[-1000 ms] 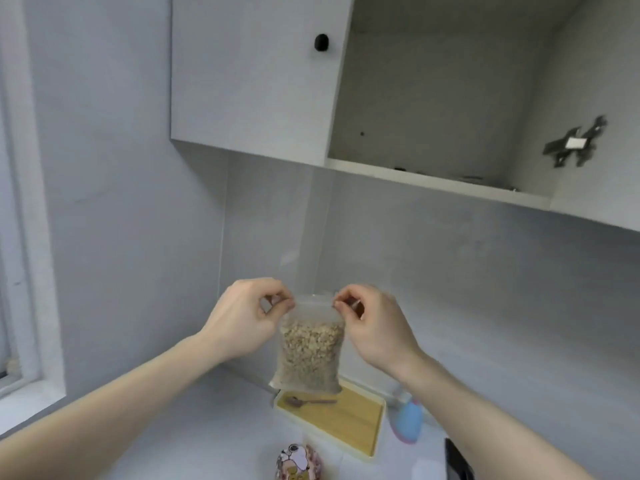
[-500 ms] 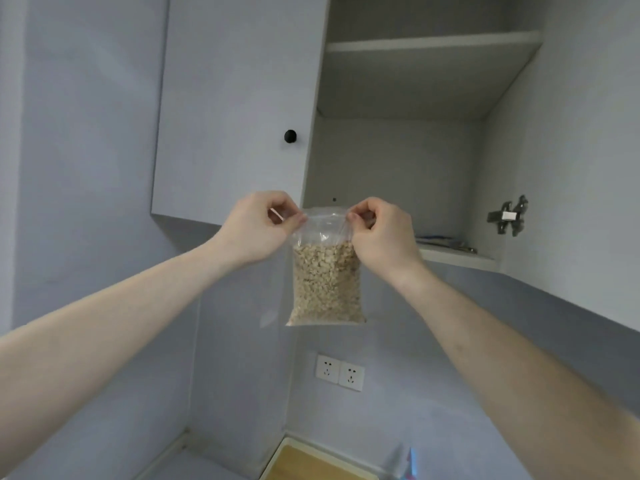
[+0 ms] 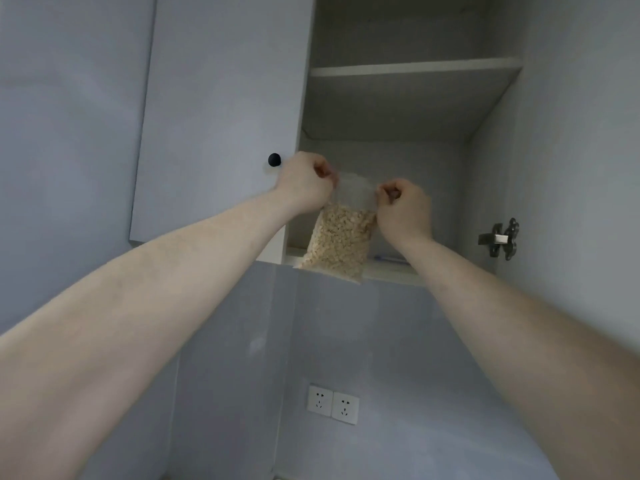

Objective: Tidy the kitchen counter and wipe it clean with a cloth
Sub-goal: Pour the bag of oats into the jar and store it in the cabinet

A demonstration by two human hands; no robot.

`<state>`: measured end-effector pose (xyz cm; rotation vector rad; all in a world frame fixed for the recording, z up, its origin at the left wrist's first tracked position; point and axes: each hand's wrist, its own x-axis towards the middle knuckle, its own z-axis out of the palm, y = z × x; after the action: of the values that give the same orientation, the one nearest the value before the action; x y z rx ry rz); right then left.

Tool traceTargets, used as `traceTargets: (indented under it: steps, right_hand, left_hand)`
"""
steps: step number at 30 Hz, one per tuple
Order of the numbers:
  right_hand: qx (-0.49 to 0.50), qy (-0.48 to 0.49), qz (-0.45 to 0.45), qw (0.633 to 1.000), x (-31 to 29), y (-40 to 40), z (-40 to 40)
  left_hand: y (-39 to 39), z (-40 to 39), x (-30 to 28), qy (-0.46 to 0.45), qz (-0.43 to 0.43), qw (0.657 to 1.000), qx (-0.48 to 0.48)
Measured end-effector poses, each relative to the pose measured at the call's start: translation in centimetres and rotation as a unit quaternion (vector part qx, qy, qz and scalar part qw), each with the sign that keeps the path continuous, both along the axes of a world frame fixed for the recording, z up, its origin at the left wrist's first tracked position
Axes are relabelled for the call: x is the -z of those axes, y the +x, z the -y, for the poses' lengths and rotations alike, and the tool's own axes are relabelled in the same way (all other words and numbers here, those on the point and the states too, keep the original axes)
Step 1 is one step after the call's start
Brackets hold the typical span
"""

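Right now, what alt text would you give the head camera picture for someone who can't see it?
Two bare arms reach up, the left hand and right hand pinching the top corners of a clear bag of oats at the lower shelf of an open wall cabinet. A closed cabinet door with a black knob is beside it; two wall sockets sit below.

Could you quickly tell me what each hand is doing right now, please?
Left hand: pinching the top corner of the clear plastic bag of oats.
Right hand: pinching its other top corner.
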<state>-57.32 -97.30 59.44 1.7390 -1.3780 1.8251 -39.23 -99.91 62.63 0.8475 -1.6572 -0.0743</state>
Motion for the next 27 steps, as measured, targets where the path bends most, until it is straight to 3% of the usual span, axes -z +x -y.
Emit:
traceTargets:
  steps: [5,9,12,20,27]
  right_hand:
    - [0.03,0.027,0.005,0.999,1.7,-3.3,1.9]
    - [0.131,0.125,-0.062,0.982,4.1,-6.4,3.0]
    - [0.14,0.168,-0.092,0.971,4.6,-6.6,3.7]
    - [0.171,0.179,-0.084,0.965,4.4,-7.0,4.8]
    - [0.168,0.184,-0.069,0.966,4.5,-7.3,5.3]
  left_hand:
    - [-2.6,3.3,-2.5,-0.001,0.039,0.995,-0.089]
    - [-3.9,6.5,-3.8,0.028,0.002,0.993,-0.112]
    - [-5.2,9.0,-4.4,0.036,-0.03,0.993,-0.112]
    - [-8.6,15.8,-3.8,0.089,-0.069,0.989,-0.099]
    - [-9.7,19.6,-0.2,0.169,-0.046,0.981,-0.084]
